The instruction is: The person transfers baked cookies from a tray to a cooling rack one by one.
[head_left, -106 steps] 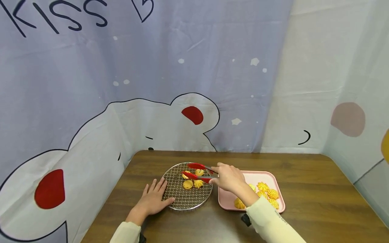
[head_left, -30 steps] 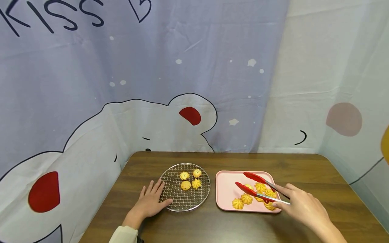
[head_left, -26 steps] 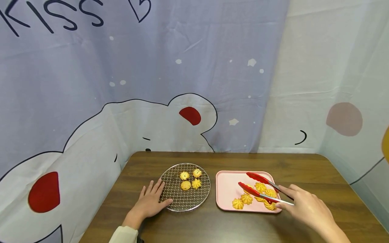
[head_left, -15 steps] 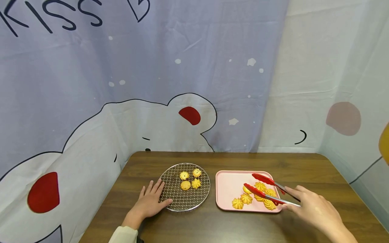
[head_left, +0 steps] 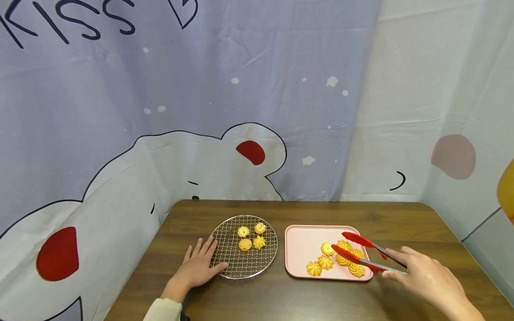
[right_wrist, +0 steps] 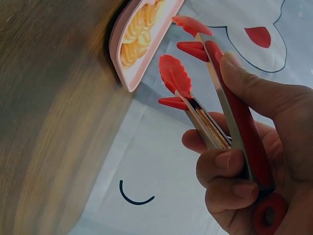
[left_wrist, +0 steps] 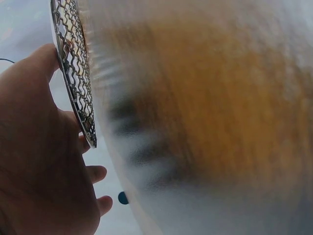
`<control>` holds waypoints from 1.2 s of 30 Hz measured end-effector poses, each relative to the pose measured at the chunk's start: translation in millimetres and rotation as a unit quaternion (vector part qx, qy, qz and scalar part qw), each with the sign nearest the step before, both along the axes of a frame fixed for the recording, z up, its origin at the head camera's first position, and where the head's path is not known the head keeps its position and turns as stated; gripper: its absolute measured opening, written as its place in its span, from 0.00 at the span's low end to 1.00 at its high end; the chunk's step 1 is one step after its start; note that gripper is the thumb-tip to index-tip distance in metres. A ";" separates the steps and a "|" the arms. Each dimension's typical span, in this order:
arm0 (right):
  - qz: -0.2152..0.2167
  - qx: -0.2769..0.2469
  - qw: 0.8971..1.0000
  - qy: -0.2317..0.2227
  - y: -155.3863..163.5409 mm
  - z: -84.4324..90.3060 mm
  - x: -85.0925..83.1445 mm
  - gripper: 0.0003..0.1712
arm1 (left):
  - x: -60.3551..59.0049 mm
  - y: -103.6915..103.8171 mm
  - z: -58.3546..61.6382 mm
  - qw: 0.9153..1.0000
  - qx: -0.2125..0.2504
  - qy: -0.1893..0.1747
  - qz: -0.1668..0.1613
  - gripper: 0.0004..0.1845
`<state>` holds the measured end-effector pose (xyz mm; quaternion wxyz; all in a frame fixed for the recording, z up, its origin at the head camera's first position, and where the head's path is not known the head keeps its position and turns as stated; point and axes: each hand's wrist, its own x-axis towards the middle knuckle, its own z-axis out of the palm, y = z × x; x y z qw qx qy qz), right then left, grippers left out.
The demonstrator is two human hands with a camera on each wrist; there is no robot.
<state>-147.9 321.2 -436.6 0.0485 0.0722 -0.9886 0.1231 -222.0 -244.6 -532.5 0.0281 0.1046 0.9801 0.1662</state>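
My right hand (head_left: 425, 278) grips red tongs (head_left: 357, 240) by their handles. The tongs' tips stand apart with nothing between them, just over the right side of a pink tray (head_left: 303, 245) that holds several yellow piped cookies (head_left: 341, 261). The right wrist view shows the tongs (right_wrist: 230, 107) in my right hand (right_wrist: 264, 161) beside the tray (right_wrist: 128, 63). My left hand (head_left: 196, 267) lies flat on the table, fingers touching the edge of a round wire rack (head_left: 241, 263) with several cookies (head_left: 250, 237) on it. The left wrist view shows my left hand (left_wrist: 39, 161) against the rack's rim (left_wrist: 73, 83).
The rack and tray sit side by side on a brown wooden table (head_left: 401, 223). A printed fabric backdrop (head_left: 241, 111) closes in the table's back, left and right sides. Bare tabletop lies behind and to the right of the tray.
My right hand carried the tongs from over the rack to the tray, then drew back to the right along it. My left hand stayed by the rack.
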 end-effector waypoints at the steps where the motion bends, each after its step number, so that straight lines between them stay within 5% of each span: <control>1: 0.000 0.000 1.000 -0.001 0.7 0.0 0.2 0.43 | 0.4 0.8 1.2 1.000 -0.005 -0.002 0.004 0.49; 24: 0.020 0.019 0.999 -0.024 -16.2 1.1 -11.9 0.38 | 2.4 2.2 5.1 1.000 -0.019 -0.020 0.009 0.47; 36: 0.054 0.032 0.998 0.001 -20.9 3.7 -19.8 0.38 | 1.3 1.3 2.4 1.000 -0.024 -0.016 0.009 0.47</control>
